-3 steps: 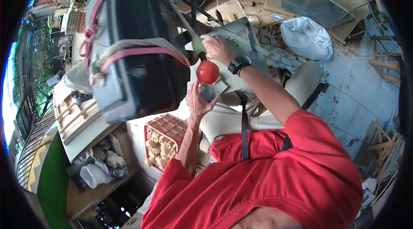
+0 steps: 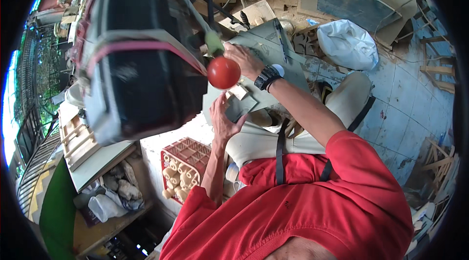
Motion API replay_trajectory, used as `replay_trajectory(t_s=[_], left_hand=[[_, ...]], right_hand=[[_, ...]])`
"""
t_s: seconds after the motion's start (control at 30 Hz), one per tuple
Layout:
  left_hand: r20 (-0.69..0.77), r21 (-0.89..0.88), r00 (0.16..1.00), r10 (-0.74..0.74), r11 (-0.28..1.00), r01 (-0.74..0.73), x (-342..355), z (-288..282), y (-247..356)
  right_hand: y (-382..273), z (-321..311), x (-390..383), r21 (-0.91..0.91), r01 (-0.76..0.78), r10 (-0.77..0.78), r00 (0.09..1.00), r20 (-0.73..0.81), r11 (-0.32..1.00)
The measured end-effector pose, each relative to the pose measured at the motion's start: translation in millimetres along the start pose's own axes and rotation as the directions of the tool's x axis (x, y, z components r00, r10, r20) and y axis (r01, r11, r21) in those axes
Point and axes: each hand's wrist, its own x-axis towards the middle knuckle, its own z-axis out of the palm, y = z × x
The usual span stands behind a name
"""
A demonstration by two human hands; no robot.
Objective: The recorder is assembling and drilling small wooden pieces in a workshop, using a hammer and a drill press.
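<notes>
Head view: the left hand [image 2: 223, 119] is raised with its thumb held well away from its fingers, which point up toward a small pale wooden piece [image 2: 238, 91] just beyond and to the right of their tips; whether they touch it, I cannot tell. The right hand [image 2: 243, 60], a dark watch [image 2: 268, 77] at its wrist, sits beyond the left fingertips with its fingers bent; their tips are partly hidden, so I cannot tell whether they pinch anything. A red ball [image 2: 223, 73] appears between the two sets of fingers, blocking part of the view, with a pale green handle [image 2: 213, 42] beside the right fingertips. Beneath the fingers spreads a grey-green work surface [image 2: 264, 40]. Left of the fingers looms a dark boxy body [image 2: 146, 79] crossed by a pink strap [image 2: 141, 46]. Nearer the wearer than the left fingers stands a red crate [image 2: 188, 147] holding pale rounded pieces [image 2: 181, 177].
</notes>
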Motion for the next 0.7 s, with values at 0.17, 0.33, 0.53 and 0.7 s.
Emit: replay_trajectory(t_s=[0.17, 0.33, 0.53, 0.7], left_hand=[[-0.035, 0.056, 0.99, 0.137, 0.989, -0.135, 1.1, 7.0, -7.3], [-0.081, 0.074, 0.984, 0.16, 0.985, -0.154, -6.9, 8.2, -16.1], [0.074, -0.332, 0.951, 0.301, 0.906, -0.261, 39.1, 57.5, 6.9], [0.08, -0.139, 0.956, 0.282, 0.953, -0.27, 48.1, 3.9, -59.5]], right_hand=[[26.6, 14.8, 2.7, 0.047, 0.254, -0.254, 0.967, -0.003, 0.966], [43.0, 0.7, -2.7, -0.308, 0.575, -0.609, 0.793, -0.017, 0.758], [69.8, -107.1, -57.1, 0.072, 0.077, -0.029, 0.855, -0.518, 0.994], [-205.3, -254.9, -136.3, -0.245, -0.1, -0.138, 0.602, -0.786, 0.964]])
